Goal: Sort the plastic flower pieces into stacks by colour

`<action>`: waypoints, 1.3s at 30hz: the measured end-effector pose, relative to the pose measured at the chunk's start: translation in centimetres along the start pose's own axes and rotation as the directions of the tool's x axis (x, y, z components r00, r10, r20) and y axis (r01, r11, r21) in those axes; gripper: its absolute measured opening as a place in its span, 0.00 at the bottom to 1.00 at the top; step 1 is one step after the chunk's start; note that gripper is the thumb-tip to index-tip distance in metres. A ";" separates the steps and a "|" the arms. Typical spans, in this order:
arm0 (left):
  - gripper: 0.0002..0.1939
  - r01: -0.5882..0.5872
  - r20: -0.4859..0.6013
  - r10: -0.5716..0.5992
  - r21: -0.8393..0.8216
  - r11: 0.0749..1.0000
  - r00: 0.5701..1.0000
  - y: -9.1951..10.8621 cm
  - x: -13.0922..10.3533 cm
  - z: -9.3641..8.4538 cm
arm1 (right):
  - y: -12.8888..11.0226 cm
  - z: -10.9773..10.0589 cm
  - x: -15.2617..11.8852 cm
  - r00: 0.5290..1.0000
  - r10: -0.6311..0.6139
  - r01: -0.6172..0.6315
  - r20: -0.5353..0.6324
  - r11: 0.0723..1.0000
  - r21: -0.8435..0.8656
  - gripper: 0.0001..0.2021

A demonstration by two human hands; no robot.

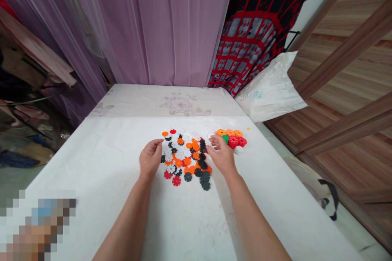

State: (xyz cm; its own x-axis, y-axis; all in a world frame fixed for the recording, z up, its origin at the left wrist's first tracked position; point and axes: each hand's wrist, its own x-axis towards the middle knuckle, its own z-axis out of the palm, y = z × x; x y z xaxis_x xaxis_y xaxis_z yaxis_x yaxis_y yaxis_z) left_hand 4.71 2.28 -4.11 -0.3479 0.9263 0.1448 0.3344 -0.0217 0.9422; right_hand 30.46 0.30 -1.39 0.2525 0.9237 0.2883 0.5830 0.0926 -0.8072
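A loose pile of plastic snowflake discs in orange, white, black and red lies on the white-covered table between my hands. At the pile's left edge, my left hand has its thumb and fingers drawn together; anything between the fingertips is too small to make out. My right hand is at the pile's right side, fingers apart, with no disc visible in it. Dark discs overlap at the near right of the pile. Just beyond my right hand sits a cluster of orange, red, green and white discs, partly hidden by the fingers.
A white plastic bag stands by the table's far right edge. Purple curtains hang behind the table, beside a red-and-black patterned cloth. Wooden doors stand on the right. A small yellow bit lies past the disc cluster.
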 end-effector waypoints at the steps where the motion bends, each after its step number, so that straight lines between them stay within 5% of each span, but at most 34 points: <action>1: 0.16 0.000 0.002 0.000 0.006 1.000 1.000 0.0 0.0 0.0 | 0.9 -0.7 -0.4 0.998 0.034 -0.031 -0.051 0.998 0.056 0.19; 6: 0.16 -0.025 -0.005 0.026 0.020 0.999 1.000 -0.2 0.0 -0.1 | 3.4 -2.4 -2.7 0.986 0.090 -0.075 -0.137 0.991 0.113 0.23; 26: 0.18 0.009 0.007 -0.009 0.004 1.000 1.000 0.4 -0.1 -0.2 | 3.2 -1.6 -3.4 0.996 -0.080 0.074 -0.051 0.992 -0.105 0.24; 39: 0.17 0.004 0.003 -0.004 -0.004 1.000 1.000 0.2 0.0 -0.1 | 3.3 -2.1 -3.2 0.979 -0.058 0.039 -0.193 0.995 -0.097 0.18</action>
State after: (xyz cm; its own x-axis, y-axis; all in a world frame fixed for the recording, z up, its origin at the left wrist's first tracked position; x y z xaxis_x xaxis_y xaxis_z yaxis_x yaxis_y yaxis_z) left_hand 4.68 2.26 -3.84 -0.3470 0.9273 0.1402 0.3292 -0.0196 0.9441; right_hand 33.23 -3.12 -3.84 0.3630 0.8275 0.4283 0.6646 0.0923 -0.7415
